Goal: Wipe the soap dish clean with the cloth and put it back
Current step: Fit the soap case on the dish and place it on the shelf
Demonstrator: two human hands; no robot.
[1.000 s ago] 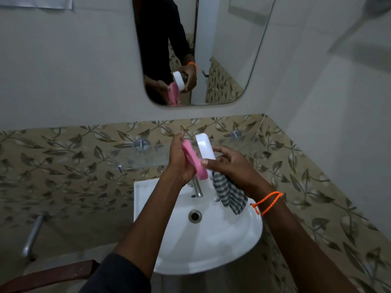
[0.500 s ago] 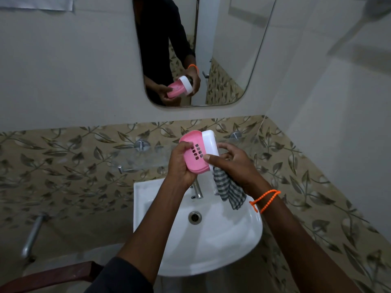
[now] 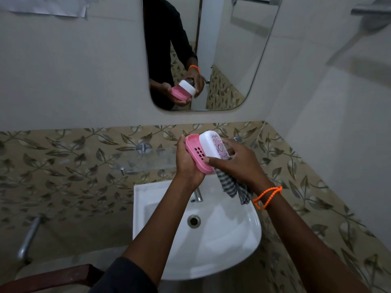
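The soap dish (image 3: pixel 198 156) is held up above the far edge of the sink (image 3: pixel 243 246), in front of the leaf-patterned tiles (image 3: pixel 74 161). Its pink slotted tray is cradled in the left hand (image 3: pixel 187 163), fingers curled round the left rim. The white lid (image 3: pixel 212 146) sits half across the tray, tilted; the right hand (image 3: pixel 237 166) grips it, thumb on the near edge and fingers over the far side. The cloth (image 3: pixel 231 187) hangs from under that same palm, bunched against it — whether the fingers pinch it or the palm merely traps it, I cannot tell.

The risks, as I judge them: the right hand is doing two jobs, so a shift of grip on the lid could let the cloth drop into the sink. The lid rests loosely and askew — a hard wipe could knock it off the tray. Smooth plastic may also slip if wet.
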